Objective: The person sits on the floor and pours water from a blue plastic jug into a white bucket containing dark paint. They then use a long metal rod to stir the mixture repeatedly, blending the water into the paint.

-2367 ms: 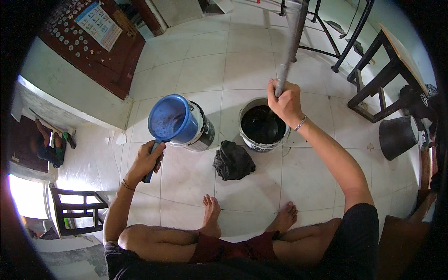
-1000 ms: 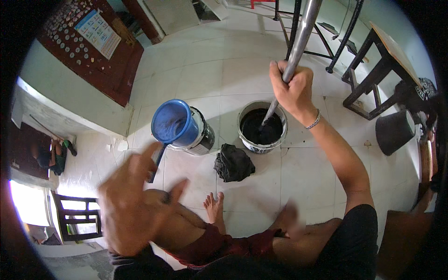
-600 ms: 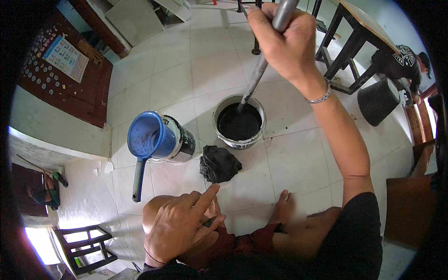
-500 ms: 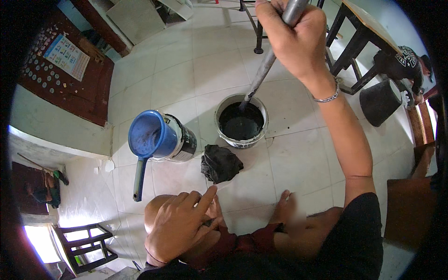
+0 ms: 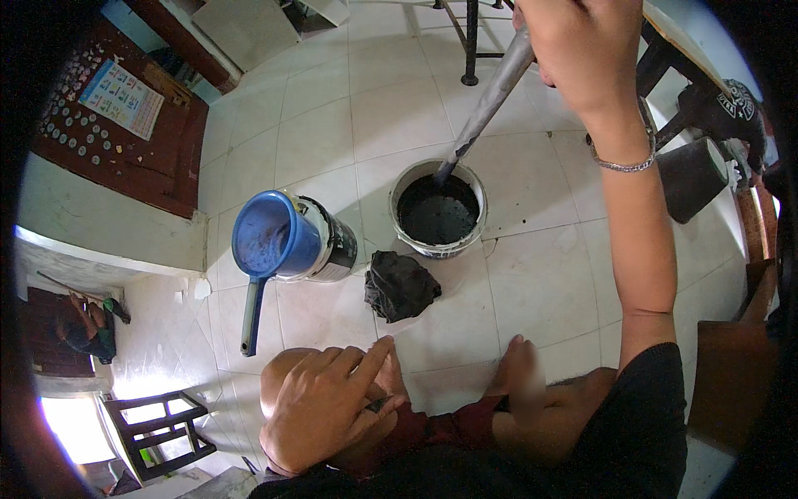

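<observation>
My right hand, high at the upper right, is closed on a long grey pipe. The pipe's lower end dips into black liquid in a white bucket. Down by my left knee, my left hand lies with fingers extended, holding nothing. A blue long-handled dipper sits tilted on top of a second white-and-black bucket, its handle pointing toward me. A crumpled dark cloth lies on the tiles between the buckets and my legs.
Black-framed furniture stands at the upper right, near a dark grey bucket and black printed fabric. A brown door and wall are upper left. Another person sits at the far left, above a dark chair.
My left hand has let go of the dipper's handle and moved down to my knee. My right hand, still gripping the pipe, has risen and shifted rightward.
</observation>
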